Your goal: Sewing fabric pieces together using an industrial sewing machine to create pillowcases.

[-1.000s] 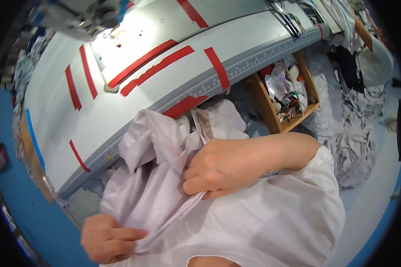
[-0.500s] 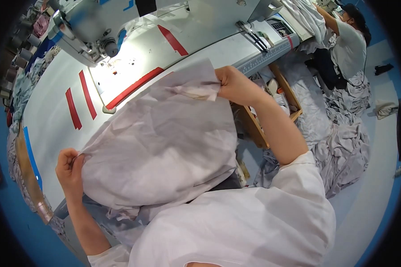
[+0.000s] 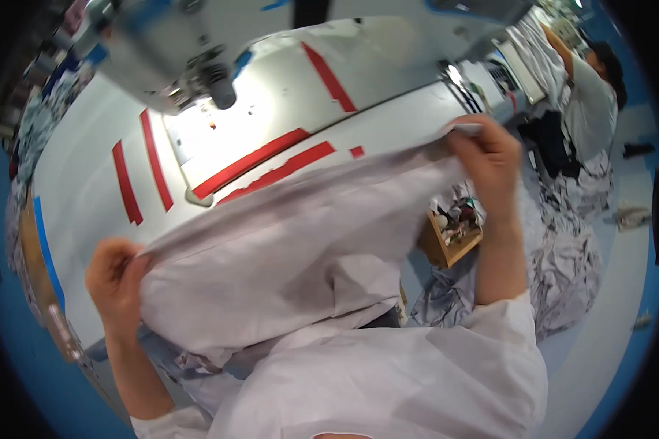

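A pale grey-pink piece of fabric [image 3: 293, 256] is stretched between my two hands along its upper edge, over the near side of the sewing table [image 3: 80, 190]. My left hand [image 3: 118, 282] pinches the fabric's left corner. At the far right end, my right hand [image 3: 490, 157] grips the other corner and looks slightly blurred. The cloth's lower part sags in folds toward my body. Beyond it stands a sewing machine [image 3: 161, 66], its head over a brightly lit plate. Red tape strips [image 3: 252, 162] mark the table top in front of the machine.
A wooden drawer [image 3: 447, 252] with small items hangs below the table's right side. Scissors-like tools [image 3: 458, 86] lie at the back right. Crumpled fabric heaps [image 3: 564, 263] cover the floor on the right. Another person [image 3: 593, 99] works at the far right.
My right hand has moved right and a little lower, drawing the fabric's top edge taut and straight. My left hand keeps its pinch. More red tape now shows beyond the cloth.
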Available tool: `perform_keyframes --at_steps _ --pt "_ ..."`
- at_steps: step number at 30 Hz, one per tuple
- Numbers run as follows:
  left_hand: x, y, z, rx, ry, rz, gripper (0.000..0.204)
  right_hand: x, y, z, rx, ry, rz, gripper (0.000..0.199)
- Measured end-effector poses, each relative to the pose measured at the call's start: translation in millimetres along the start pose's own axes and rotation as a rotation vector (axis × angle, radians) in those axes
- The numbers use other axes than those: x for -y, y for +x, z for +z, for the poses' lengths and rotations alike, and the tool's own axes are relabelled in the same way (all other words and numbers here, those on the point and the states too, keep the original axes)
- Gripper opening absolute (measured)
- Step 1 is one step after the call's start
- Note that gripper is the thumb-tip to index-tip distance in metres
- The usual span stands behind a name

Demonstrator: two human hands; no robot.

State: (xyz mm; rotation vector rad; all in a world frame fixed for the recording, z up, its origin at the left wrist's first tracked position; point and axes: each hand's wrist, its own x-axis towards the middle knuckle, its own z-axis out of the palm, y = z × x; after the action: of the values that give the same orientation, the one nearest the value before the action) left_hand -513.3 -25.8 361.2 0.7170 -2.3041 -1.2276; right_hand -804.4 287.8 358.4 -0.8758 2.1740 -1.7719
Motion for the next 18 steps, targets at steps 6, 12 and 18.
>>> perform_keyframes --at_steps 6,12,18 --pt "15.1 47.1 70.8 0.135 -0.089 -0.026 0.006 3.9 22.1 85.1 0.025 -0.643 -0.498 0.053" --pt "20.4 59.7 77.5 0.169 -0.143 -0.01 0.007 -9.1 41.7 176.4 0.459 -0.286 -0.492 0.051" --pt "29.7 79.9 75.1 0.215 -0.142 0.057 0.007 -20.4 65.6 187.1 0.625 -0.231 -0.466 0.014"
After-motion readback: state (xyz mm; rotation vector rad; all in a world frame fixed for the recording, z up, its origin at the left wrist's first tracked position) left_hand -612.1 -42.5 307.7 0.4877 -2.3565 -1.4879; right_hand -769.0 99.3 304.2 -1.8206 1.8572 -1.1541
